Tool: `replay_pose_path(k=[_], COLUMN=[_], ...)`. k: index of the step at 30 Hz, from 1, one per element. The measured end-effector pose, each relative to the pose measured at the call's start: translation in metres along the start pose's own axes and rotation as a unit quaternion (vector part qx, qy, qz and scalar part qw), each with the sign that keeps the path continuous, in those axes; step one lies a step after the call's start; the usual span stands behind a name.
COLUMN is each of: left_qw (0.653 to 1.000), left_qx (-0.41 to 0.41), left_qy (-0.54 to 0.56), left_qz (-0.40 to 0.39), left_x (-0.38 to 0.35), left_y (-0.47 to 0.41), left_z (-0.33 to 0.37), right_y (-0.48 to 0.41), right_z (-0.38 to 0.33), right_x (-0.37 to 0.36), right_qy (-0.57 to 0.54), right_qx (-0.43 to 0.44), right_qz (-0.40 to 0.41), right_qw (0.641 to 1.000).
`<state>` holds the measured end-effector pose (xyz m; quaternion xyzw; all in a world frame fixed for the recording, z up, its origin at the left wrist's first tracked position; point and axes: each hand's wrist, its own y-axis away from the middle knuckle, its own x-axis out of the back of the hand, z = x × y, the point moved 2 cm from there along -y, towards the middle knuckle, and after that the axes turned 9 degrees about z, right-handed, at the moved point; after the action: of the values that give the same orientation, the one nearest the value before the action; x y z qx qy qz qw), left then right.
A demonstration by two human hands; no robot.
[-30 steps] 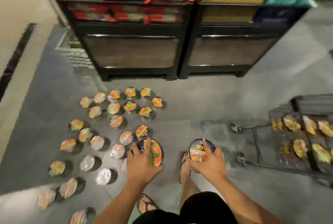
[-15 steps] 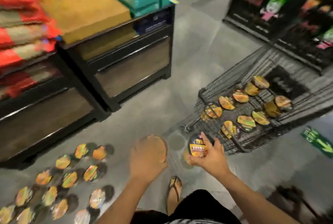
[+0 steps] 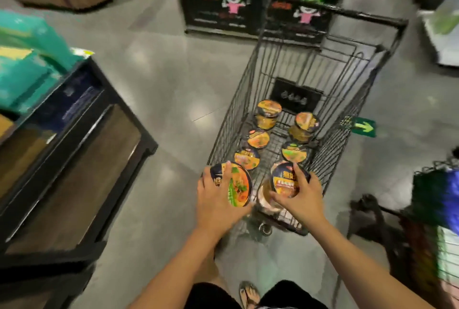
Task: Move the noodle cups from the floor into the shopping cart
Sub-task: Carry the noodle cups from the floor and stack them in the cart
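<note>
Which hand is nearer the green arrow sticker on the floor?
Right. The right hand, gripping a noodle cup, is below-left of the green arrow sticker; the left hand, gripping a second cup, lies farther left.

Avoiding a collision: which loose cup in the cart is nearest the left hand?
The left row's nearest cup, just beyond the left hand; no other is as close.

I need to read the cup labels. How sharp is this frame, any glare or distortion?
Head view, centre: the orange cup in the left hand and the dark cup in the right hand are fairly sharp, print partly legible. Head view, edges: the teal packs smear with motion blur. Head view: pale glare patches on the floor; the wide lens bows the shopping cart.
</note>
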<state>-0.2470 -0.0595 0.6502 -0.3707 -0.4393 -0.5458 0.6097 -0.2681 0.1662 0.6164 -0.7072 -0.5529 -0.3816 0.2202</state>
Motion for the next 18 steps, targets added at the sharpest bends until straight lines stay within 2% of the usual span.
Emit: replay_pose_path(k=[4,6,14,18], left_qw=[0.994,0.989,0.961,0.955], left_qx=[-0.087,-0.119,-0.191,-0.193], left_qy=[-0.006,-0.017,-0.056,-0.066], left_qz=[-0.060,-0.081,-0.194,-0.215], left_x=[-0.010,-0.019,-0.069,-0.103], left_y=[-0.079,-0.115,-0.203,-0.235], left_z=[0.006,0.004,0.019,0.040], right_y=[-0.038,-0.055,-0.111,-0.150], right_z=[-0.002,-0.008,-0.010,0.006], right_x=[-0.008,-0.018,-0.048,-0.055], right_qy=[0.028,0.042,0.043,0.045], right_qx=[-0.083,-0.126,-0.274,-0.290], right_qz=[0.060,0.065,0.109,0.090], right_qw=[0.994,0.989,0.954,0.952])
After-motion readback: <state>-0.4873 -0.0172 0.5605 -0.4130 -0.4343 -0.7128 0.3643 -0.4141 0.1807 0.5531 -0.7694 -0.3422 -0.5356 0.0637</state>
